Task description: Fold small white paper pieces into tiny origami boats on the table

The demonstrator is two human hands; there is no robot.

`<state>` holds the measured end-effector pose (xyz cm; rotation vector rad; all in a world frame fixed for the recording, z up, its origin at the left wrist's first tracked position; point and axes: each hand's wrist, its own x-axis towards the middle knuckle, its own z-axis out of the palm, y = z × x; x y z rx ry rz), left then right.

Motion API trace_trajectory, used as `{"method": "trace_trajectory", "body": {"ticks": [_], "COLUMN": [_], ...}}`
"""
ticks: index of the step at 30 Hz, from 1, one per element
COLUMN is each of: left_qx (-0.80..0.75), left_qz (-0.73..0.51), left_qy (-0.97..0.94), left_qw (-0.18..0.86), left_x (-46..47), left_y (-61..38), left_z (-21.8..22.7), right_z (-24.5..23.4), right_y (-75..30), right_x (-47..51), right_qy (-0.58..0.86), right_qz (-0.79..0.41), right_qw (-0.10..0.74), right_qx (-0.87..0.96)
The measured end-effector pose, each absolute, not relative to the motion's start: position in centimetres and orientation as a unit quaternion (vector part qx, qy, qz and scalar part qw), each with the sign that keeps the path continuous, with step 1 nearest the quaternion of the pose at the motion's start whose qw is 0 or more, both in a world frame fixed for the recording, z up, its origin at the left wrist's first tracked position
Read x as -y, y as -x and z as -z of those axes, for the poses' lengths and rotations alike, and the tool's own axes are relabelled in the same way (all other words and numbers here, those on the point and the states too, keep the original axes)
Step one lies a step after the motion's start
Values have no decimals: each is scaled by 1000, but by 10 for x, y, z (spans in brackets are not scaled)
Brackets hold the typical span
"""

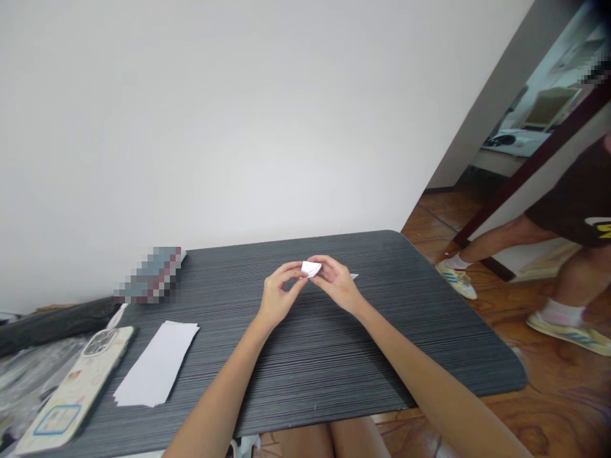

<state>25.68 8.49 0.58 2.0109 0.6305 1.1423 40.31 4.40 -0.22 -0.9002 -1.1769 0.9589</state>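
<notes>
Paper: small, white, folded to a rounded wedge, held above the table.
Left hand: fingertips pinching the paper's left edge.
Right hand: fingers gripping its right side.

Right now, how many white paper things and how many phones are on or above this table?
White paper: 3, the folded piece pinched between left hand and right hand, the stack of sheets, the small scrap.
Phones: 1, the phone.
Total: 4.

White paper, grey striped table.
</notes>
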Motion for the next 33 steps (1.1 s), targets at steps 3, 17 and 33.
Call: {"method": "trace_trajectory", "body": {"ticks": [3,17,33], "left_qx": [-253,-304,-275], "left_qz": [-444,-434,-408], "left_qy": [-786,-672,-664], "left_qw": [350,517,563], "left_x": [-83,-87,-86], "left_y": [-257,-255,-256], "left_z": [-9,-11,-9], "right_z": [0,1,-6], "right_y": [-403,-404,-404], "right_x": [-43,-43,-39], "right_qy": [407,465,418], "right_qz": [-430,-459,-490], "right_qw": [627,578,575], "right_qx": [505,489,504]}}
